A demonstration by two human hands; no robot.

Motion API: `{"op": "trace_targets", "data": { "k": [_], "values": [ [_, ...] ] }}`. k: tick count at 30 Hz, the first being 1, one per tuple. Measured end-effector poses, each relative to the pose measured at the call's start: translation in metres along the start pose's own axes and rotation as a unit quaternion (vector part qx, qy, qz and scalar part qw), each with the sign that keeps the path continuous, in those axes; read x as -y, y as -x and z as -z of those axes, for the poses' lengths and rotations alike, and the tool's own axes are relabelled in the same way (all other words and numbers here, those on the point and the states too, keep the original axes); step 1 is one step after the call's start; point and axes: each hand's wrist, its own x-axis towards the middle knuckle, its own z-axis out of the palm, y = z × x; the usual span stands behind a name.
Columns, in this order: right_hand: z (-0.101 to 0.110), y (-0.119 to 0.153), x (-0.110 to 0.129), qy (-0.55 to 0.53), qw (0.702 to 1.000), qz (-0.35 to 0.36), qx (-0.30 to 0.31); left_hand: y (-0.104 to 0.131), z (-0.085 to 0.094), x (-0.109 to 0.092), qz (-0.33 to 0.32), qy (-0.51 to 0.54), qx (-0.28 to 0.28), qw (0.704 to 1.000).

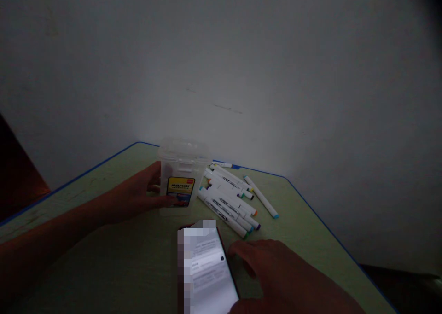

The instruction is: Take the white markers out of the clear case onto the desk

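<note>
A clear plastic marker box (200, 173) with a translucent lid stands upright on the table. My left hand (147, 192) grips its left side, the thumb across the yellow and black label. Right of the box lies a pile of white markers (228, 203) with coloured ends. A lone marker with blue ends (261, 196) rests apart at the pile's right. Nearer to me, a phone (214, 277) with a lit screen lies face up. Beside its right edge is my right hand (272, 268), thumb and fingers apart, holding nothing I can see. Its fingertips are partly hidden.
The pale green table (120, 263) has a blue edge (331, 233). Directly behind it rises a grey wall (221, 65) with a few thin marks. Something dark reddish (20, 185) shows beyond the table at the left.
</note>
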Motion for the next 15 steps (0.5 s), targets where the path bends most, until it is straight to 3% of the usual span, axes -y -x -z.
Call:
{"op": "trace_targets", "data": {
  "k": [15],
  "values": [
    [0.0026, 0.0007, 0.0024, 0.0, 1.0, 0.003, 0.006, -0.0017, -0.0009, -0.0009, -0.002, 0.001, -0.005, 1.0]
  ]
}}
